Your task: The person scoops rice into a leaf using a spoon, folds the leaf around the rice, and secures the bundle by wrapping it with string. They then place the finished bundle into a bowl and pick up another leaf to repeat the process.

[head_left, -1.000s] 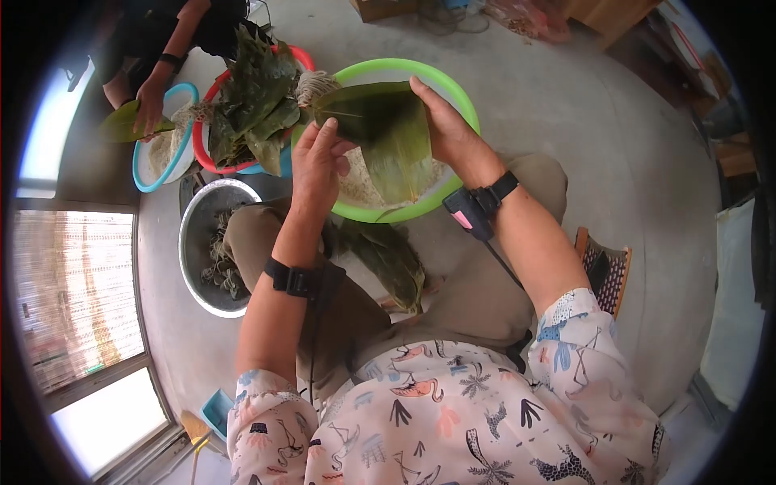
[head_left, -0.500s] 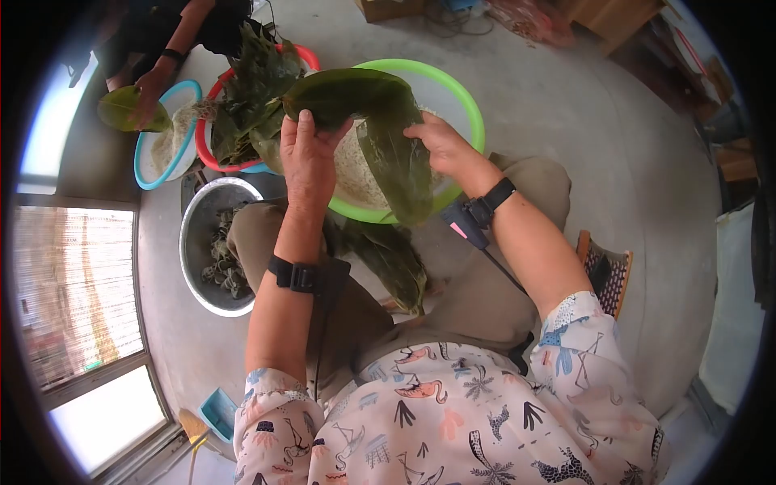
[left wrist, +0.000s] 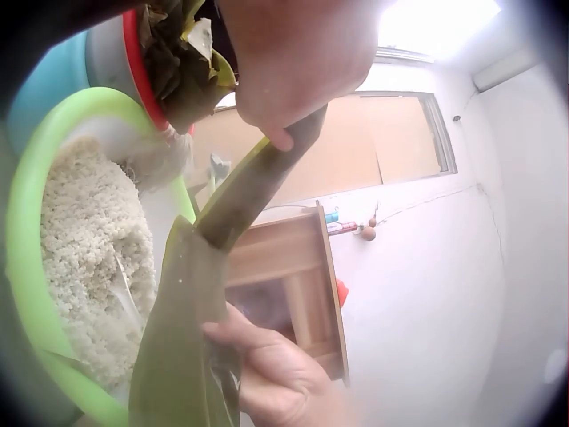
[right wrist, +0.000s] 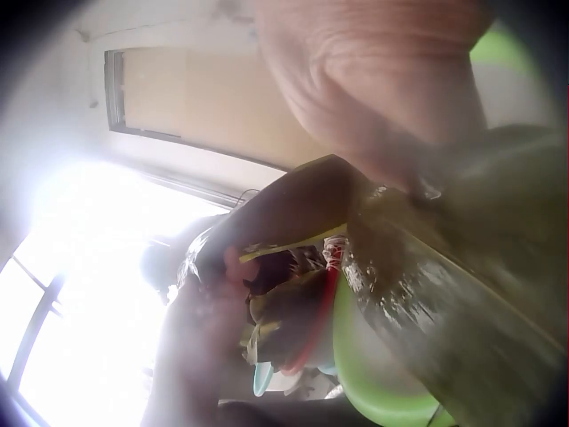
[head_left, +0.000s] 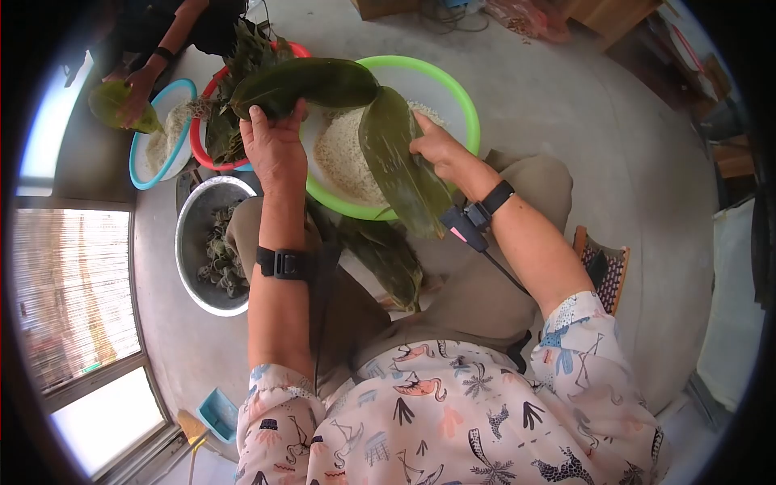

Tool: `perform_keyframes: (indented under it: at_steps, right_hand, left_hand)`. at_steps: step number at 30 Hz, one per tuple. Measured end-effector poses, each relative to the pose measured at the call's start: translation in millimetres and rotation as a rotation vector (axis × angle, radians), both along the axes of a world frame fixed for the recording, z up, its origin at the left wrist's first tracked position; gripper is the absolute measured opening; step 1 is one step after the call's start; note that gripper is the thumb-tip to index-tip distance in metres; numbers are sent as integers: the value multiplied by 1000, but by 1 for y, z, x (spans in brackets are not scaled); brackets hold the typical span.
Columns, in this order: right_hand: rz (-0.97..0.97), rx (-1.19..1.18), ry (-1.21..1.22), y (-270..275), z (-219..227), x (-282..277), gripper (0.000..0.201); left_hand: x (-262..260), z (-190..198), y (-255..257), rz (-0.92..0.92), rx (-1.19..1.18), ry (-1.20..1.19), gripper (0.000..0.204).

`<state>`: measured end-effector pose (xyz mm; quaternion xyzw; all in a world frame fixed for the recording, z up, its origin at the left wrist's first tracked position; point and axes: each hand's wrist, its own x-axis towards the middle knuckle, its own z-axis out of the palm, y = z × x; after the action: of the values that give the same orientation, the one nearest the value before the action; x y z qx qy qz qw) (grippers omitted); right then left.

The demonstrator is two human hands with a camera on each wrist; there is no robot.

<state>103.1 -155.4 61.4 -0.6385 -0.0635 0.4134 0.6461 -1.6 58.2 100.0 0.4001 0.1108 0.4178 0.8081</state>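
Left hand (head_left: 275, 149): grasping one end of the green leaf (head_left: 323, 81), thumb on the near side, fingers behind.
Right hand (head_left: 444, 149): pinching the edge of the other, downward-slanting stretch.
Green leaf: held up between both hands, across the left part and near rim of the green-rimmed basin — sharply angled near the middle, though I cannot tell whether it is one leaf or two overlapped.
Green-rimmed basin (head_left: 474, 121): on the floor (head_left: 647, 178), in front of the person's knees (head_left: 537, 182), white grains (head_left: 343, 153) heaped inside.
Red-rimmed basin (head_left: 301, 50): just left of it, stacked dark leaves (head_left: 246, 56) rising above the rim, partly hidden by the held leaf.
Metal basin (head_left: 183, 267): beside the left knee, small dark bundles (head_left: 225, 271) inside.
Leaf pile (head_left: 388, 259): between the knees, near the green rim.
Blue-rimmed basin (head_left: 136, 166): toward the floor's left edge; another person's hand (head_left: 137, 95) lies against a broad leaf (head_left: 103, 101) there — grip too dim to tell.
Dustpan (head_left: 217, 412): at the floor's near-left corner, beside a broom (head_left: 191, 423).
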Motion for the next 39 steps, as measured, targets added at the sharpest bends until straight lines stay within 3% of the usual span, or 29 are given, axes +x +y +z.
perform_keyframes:
  at_steps: [4,6,7,9,11,12,14,15,17,19,21,23,24,26,27,28,30,32,34,36,38,39]
  right_hand:
    - [56,49,9,-9,-8,2,69]
    - [13,21,9,-9,-32,8,50]
    - [13,21,9,-10,-23,6,50]
    - [81,241,199,-11,-7,3,48]
    - [112,363,343,-10,-10,10,50]
    - [139,483,486,-10,-6,11,54]
    - [117,583,532,-16,3,11,51]
    - [98,686,579,-19,8,11,47]
    - [82,590,576,-16,-11,22,42]
    - [67,497,578,-17,-15,24,38]
    - [57,375,427,-22,-18,21,31]
    - [27,407,452,-24,-16,25,29]
    - [-1,437,476,-26,-13,28,27]
    - [-18,486,475,-32,-3,27,25]
    - [-22,505,481,-32,-2,29,25]
    - [-24,526,487,-32,-1,29,25]
    - [-11,526,466,-31,-3,29,26]
    - [-3,520,444,-31,-4,28,26]
    - [10,482,324,-29,-5,26,28]
    - [-12,420,290,-28,-5,24,28]
    - [-40,358,259,-28,-4,23,28]
    - [-43,348,252,-29,-2,24,28]
  left_hand:
    - [-1,1,2,-17,25,11,32]
    - [-1,2,-5,-57,144,38,32]
    - [1,2,-15,-57,143,39,32]
    - [3,-1,-39,-137,324,92,24]
    - [-3,-1,-64,-165,725,242,17]
    - [-6,-1,-68,-229,949,337,15]
    - [-9,2,-79,-431,1198,355,19]
    - [-10,1,-81,-433,1197,351,19]
    - [-13,-3,-82,-654,1336,416,23]
    - [-16,1,-84,-608,1360,358,28]
    - [-16,1,-83,-561,1384,300,34]
    - [-12,-6,-77,-82,1248,439,49]
    - [-11,-17,-72,-85,1250,436,49]
    - [-8,-45,-59,-156,768,625,63]
    - [-6,-42,-55,-333,577,626,73]
    - [-8,-41,-56,-327,579,626,73]
    - [-11,-36,-60,-603,156,600,78]
    - [-7,-30,-59,-602,224,571,81]
    - [-3,-21,-62,-525,402,346,81]
    - [-1,-12,-59,-500,403,327,73]
    - [-1,-9,-49,-434,672,434,57]
    - [-2,-6,-46,-408,669,454,46]
